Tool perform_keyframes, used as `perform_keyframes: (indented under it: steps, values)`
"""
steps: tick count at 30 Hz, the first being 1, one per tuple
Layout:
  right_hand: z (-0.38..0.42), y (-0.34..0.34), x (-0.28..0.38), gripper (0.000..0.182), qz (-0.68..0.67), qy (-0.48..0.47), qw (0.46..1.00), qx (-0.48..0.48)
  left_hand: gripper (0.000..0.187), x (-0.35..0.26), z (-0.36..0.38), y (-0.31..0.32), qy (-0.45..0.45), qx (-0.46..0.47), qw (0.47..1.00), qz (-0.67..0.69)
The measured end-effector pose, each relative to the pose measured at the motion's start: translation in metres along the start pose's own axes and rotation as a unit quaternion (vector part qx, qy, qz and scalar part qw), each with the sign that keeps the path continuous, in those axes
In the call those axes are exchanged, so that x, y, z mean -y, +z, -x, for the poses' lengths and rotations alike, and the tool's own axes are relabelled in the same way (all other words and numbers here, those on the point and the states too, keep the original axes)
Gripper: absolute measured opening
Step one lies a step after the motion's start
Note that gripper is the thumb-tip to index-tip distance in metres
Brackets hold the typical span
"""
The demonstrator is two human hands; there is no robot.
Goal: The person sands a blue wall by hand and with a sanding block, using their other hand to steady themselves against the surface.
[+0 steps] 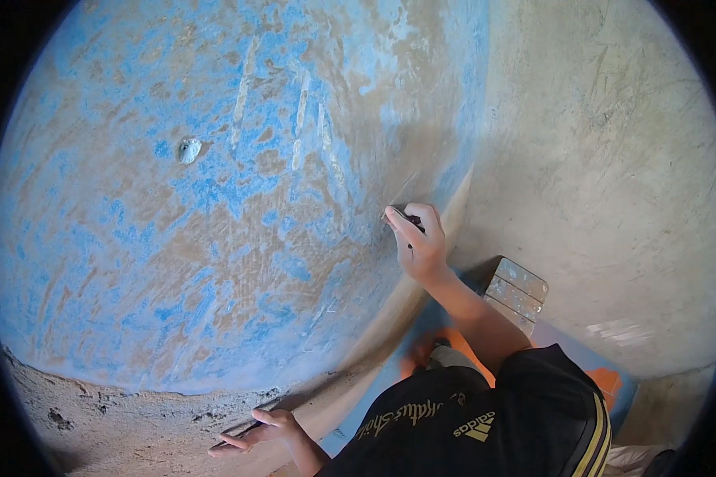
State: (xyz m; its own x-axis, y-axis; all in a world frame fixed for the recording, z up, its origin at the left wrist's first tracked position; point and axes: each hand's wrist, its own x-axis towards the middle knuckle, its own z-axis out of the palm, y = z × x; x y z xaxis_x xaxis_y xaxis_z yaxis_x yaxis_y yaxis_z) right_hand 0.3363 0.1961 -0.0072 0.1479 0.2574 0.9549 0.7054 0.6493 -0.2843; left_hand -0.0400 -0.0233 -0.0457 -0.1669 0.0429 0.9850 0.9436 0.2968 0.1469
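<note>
**Light, even pressure along the curve**

The right hand (423, 238), at 2 o'clock from centre, has its fingers closed around a small dark tool (413, 221) at the patchy blue wall (215, 262). Its edge is mostly hidden; light, even pressure following the curve should avoid gouges. The left hand (272, 431), at 7 o'clock near the rough ledge (127, 429), has fingers loosely spread; whether they grip the dark sliver (247, 429) there, I cannot tell.

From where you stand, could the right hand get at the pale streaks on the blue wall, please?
Probably yes: only patchy wall lies between the right hand and the pale streaks.
</note>
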Motion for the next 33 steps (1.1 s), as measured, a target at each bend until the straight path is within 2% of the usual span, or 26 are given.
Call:
perform_keyframes:
  steps: [1, 4, 7, 10, 13, 16, 19, 22, 25, 28, 31, 33]
  values:
    - [0.0, -0.002, 0.0, 0.035, 0.008, -0.024, 1.0, 0.005, 0.08, 0.002, 0.001, -0.001, 0.001, 0.001, 1.0, -0.002]
    - [-0.002, 0.007, -0.02, 0.034, -0.028, 0.112, 0.992, -0.057, 0.08, 0.005, 0.006, -0.001, -0.014, 0.006, 1.0, -0.01]
    - [0.003, -0.001, -0.003, 0.035, -0.032, 0.026, 0.999, 0.004, 0.081, 0.003, 0.003, 0.0, -0.005, 0.001, 1.0, 0.001]
    - [0.0, -0.001, -0.011, 0.035, 0.001, -0.028, 1.0, 0.0, 0.082, 0.001, 0.001, -0.001, -0.005, -0.002, 1.0, 0.002]
    - [-0.006, 0.009, -0.028, 0.034, -0.058, 0.114, 0.989, -0.077, 0.081, 0.004, 0.005, -0.001, -0.021, 0.002, 1.0, -0.004]
    - [0.003, 0.0, -0.014, 0.035, -0.035, 0.044, 0.998, -0.008, 0.081, -0.003, 0.001, 0.0, -0.013, -0.011, 1.0, 0.011]
    - [-0.001, -0.006, -0.023, 0.036, -0.004, 0.003, 1.0, 0.019, 0.081, -0.004, 0.0, -0.002, -0.011, -0.006, 1.0, -0.004]
    - [-0.006, 0.002, -0.027, 0.035, -0.054, 0.135, 0.989, -0.034, 0.081, 0.001, 0.002, -0.003, -0.01, 0.0, 1.0, -0.002]
    - [0.005, 0.007, -0.009, 0.035, -0.065, 0.073, 0.995, -0.01, 0.08, -0.006, -0.003, -0.002, -0.006, -0.008, 1.0, 0.024]
    - [-0.001, 0.003, -0.024, 0.035, -0.02, 0.1, 0.994, -0.024, 0.079, -0.002, 0.001, -0.002, -0.012, -0.003, 1.0, 0.002]
    - [-0.005, 0.003, -0.021, 0.034, -0.053, 0.116, 0.991, -0.032, 0.079, -0.002, 0.0, -0.002, -0.004, -0.004, 1.0, 0.008]
    - [0.001, 0.003, -0.017, 0.033, -0.074, 0.08, 0.994, -0.014, 0.078, -0.004, -0.003, -0.002, 0.012, 0.002, 1.0, -0.001]
